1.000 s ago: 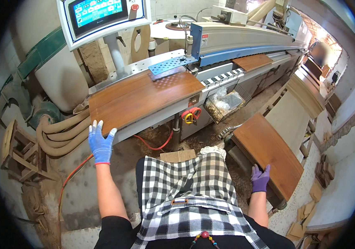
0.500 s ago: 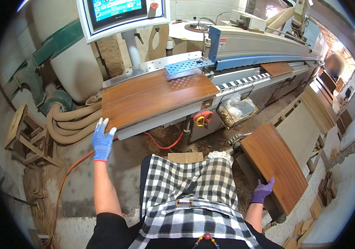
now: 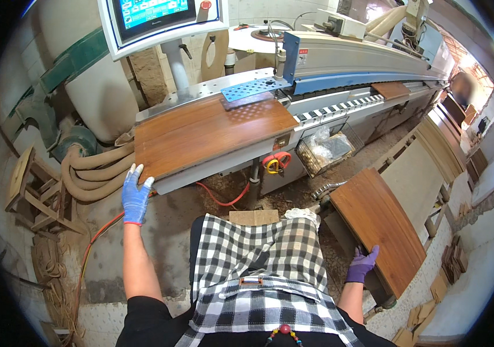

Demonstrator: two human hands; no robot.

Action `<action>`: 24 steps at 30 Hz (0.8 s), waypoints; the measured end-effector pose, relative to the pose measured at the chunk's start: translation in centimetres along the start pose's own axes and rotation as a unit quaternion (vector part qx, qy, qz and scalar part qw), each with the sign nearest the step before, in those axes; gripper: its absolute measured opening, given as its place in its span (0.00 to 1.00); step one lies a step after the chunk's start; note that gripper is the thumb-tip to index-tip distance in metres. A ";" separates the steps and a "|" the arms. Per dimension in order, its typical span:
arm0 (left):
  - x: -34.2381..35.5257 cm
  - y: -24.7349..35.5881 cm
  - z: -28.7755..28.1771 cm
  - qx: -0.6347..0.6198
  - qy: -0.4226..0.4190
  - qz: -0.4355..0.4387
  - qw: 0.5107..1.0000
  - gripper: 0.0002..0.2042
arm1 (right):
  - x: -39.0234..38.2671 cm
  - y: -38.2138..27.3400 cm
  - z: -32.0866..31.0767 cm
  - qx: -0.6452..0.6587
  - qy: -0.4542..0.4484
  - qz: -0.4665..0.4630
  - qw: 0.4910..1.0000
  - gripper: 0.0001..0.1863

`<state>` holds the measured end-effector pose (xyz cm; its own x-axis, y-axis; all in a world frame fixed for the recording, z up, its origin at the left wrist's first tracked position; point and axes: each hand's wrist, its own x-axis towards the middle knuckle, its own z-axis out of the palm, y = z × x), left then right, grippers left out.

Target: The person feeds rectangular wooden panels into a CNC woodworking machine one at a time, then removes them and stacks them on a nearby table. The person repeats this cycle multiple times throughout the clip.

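The far board [image 3: 390,89] has slid farther toward two o'clock. The left hand [image 3: 136,199], fingers spread, apparently steadies the brown board [image 3: 212,133] on the desk [image 3: 215,166] at eleven; the right hand [image 3: 363,265] meets the stacked board [image 3: 383,222] at four, clasp unclear.

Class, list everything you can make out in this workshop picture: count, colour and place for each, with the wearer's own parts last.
Machine: 1, grey and blue, upper middle
Screen: 1, blue, upper left
Left board: at least 1, brown, machine's near end
Far board: 1, brown, further along machine
Right board: at least 1, brown, right foreground
Holed plate: 1, blue, above left board
Plastic bag: at least 1, clear, in basket beside machine
Hoses: several, tan, left
Stool: 1, brown, far left
Apron: 1, black-and-white checks, lower middle
Left hand: 1, blue-and-white glove, at left board's corner
Right hand: 1, purple glove, at right board's edge
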<state>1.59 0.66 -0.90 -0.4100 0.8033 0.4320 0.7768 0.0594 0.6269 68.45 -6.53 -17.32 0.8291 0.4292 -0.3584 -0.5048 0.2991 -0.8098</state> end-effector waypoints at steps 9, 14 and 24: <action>0.0 0.4 -0.3 -0.002 -0.006 -0.010 1.000 0.25 | -0.2 -0.3 0.0 0.002 -0.011 0.030 0.999 0.29; 0.2 0.2 -0.3 0.011 -0.007 -0.004 1.000 0.25 | -0.4 -0.4 0.1 0.004 -0.008 0.029 1.000 0.30; 0.3 0.5 -0.6 0.042 -0.010 -0.005 0.999 0.27 | -0.7 -0.6 0.3 0.003 -0.003 0.040 0.999 0.29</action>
<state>1.54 0.61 -0.11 -0.4088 0.8138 0.4131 0.8109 0.1162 0.5735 68.09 -6.70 -16.47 0.7847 0.4573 -0.4186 -0.5707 0.2690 -0.7759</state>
